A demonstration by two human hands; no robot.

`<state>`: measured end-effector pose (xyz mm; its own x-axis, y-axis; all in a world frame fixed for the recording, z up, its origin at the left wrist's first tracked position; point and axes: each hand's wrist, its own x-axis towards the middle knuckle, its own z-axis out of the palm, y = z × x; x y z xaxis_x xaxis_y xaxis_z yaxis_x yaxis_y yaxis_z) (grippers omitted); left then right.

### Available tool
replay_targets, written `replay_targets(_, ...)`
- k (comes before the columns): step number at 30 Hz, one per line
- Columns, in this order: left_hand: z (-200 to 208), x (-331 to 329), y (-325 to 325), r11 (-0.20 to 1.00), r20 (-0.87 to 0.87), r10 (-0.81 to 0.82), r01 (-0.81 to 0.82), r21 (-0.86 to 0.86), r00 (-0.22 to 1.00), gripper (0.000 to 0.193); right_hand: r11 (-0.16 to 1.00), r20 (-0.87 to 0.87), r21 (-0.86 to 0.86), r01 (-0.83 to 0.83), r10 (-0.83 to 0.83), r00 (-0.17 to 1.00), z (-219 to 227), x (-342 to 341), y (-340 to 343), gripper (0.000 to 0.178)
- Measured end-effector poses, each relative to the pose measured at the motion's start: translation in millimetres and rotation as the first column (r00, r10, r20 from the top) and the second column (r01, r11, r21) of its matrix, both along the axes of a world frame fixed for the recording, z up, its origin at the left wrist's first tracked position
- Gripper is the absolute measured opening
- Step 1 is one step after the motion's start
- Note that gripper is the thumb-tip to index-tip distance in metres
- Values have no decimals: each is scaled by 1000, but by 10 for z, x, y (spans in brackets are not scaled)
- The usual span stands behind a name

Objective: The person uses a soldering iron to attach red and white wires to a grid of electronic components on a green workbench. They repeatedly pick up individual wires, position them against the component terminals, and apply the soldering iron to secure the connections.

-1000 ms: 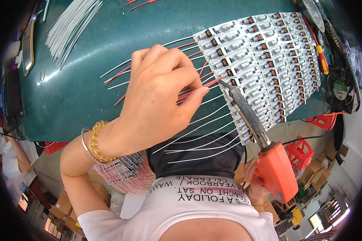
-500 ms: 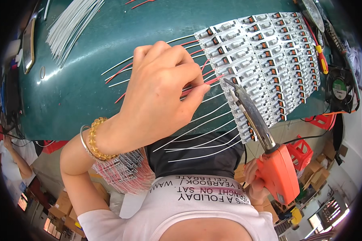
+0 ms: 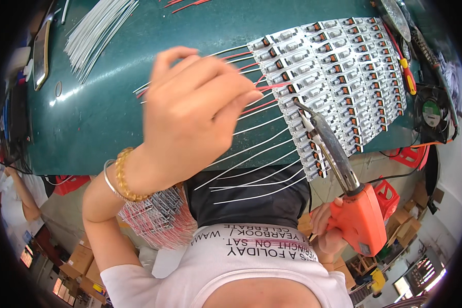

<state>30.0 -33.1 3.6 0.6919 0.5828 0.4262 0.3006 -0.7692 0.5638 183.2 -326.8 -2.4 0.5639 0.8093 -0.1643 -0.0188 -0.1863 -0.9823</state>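
Observation:
My left hand (image 3: 197,108), blurred by motion, is closed in a pinch on red wires (image 3: 273,86) whose ends reach over the left edge of a panel of small circuit boards (image 3: 339,64). My right hand (image 3: 327,226) grips an orange soldering gun (image 3: 362,220) by its handle. The gun's bent dark tip touches or hovers just over a board by that edge, below the held wires; which one I cannot tell. White wires (image 3: 251,149) and some red ones run leftward from the panel's edge. My left hand hides parts of several wires.
On the green table (image 3: 113,123) lie a bundle of white wires (image 3: 100,38), a phone (image 3: 41,56) and a yellow-red screwdriver (image 3: 408,77). A small fan (image 3: 431,113) stands at the right edge. Wired boards (image 3: 161,218) hang below the left forearm. A co-worker's arm (image 3: 23,192) shows far left.
My left hand has lifted slightly up and left with the red wires. The soldering tip has shifted slightly right. A red wire at the board edge now shows below the held ones.

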Motion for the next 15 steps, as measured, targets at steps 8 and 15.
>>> replay_targets(8, 17, 15, -334, 981, -94, 66, -82, -178, 993, 9, 996, 27, -1, -84, 84, 996, 154, -22, 180, 83)
replay_targets(15, -70, 79, -397, 980, -78, 106, -117, -158, 991, 12, 926, 303, -306, -222, 316, 899, 110, 161, -44, 7)
